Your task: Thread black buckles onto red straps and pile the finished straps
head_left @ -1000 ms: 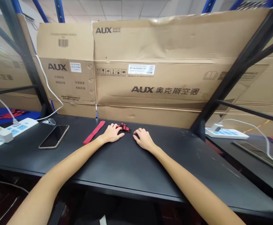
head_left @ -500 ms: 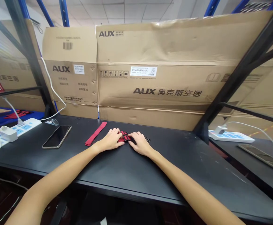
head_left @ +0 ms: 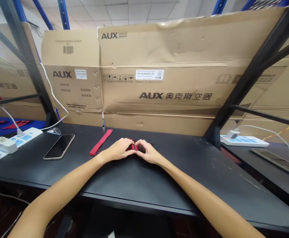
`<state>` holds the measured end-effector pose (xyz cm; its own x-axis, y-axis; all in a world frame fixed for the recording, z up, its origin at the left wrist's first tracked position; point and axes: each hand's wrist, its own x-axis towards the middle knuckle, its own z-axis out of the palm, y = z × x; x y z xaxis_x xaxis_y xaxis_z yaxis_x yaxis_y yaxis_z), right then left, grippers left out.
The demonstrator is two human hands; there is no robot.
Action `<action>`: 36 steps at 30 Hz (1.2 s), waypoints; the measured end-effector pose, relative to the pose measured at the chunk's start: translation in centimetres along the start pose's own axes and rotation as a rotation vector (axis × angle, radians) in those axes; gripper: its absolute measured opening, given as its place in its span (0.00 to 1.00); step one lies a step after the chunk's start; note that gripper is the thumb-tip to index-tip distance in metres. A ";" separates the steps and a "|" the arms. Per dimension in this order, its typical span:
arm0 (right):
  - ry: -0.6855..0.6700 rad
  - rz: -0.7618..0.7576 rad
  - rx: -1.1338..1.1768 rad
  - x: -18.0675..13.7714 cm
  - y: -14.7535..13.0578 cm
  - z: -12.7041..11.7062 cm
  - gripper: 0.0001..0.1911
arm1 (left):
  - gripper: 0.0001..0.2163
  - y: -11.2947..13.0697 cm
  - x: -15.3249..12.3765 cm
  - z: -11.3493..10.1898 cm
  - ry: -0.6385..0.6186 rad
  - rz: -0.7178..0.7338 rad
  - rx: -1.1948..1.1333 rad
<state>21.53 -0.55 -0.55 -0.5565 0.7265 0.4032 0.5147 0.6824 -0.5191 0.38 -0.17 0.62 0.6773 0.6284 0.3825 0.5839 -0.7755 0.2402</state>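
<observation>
Between my two hands is a small red and black fabric piece [head_left: 134, 146], mostly covered by my fingers. My left hand [head_left: 119, 148] pinches its left side, thumb toward me. From the other side my right hand [head_left: 148, 152] grips it, thumb and fingers curled to meet it, the two thumbs nearly touching. To the left of my hands a flat red fabric strip [head_left: 101, 142] lies slanted on the black table [head_left: 124, 185]. Thin black pieces [head_left: 154, 145] stick out just behind my right hand; their kind is too small to make out.
On the left lie a phone [head_left: 59, 147], a clear-and-white small item [head_left: 55, 131] and a power strip [head_left: 30, 135] with cables. Cardboard panels [head_left: 184, 122] wall off the back. At right, past a black metal post [head_left: 215, 135], are another power strip [head_left: 243, 140] and a tablet-like device [head_left: 275, 162].
Both hands have closed in on the fabric piece. It lay flatter with its red and black stripes showing; now it looks bunched or folded up between the fingers.
</observation>
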 end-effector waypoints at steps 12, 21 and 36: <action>0.066 0.144 0.441 0.3 0.9 2.2 0.05 | 0.13 0.3 -0.1 1.2 -0.003 -0.086 -0.187; 0.111 0.092 0.000 0.6 1.1 1.8 0.06 | 0.13 -0.1 0.0 0.7 -0.045 -0.038 -0.011; 0.125 0.196 0.319 0.8 1.0 1.6 0.10 | 0.13 -0.1 0.0 0.3 -0.037 -0.010 -0.052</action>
<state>20.56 0.61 -1.97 -0.3736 0.8584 0.3515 0.3642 0.4842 -0.7955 0.44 -0.05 0.31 0.6880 0.6374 0.3470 0.5676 -0.7705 0.2899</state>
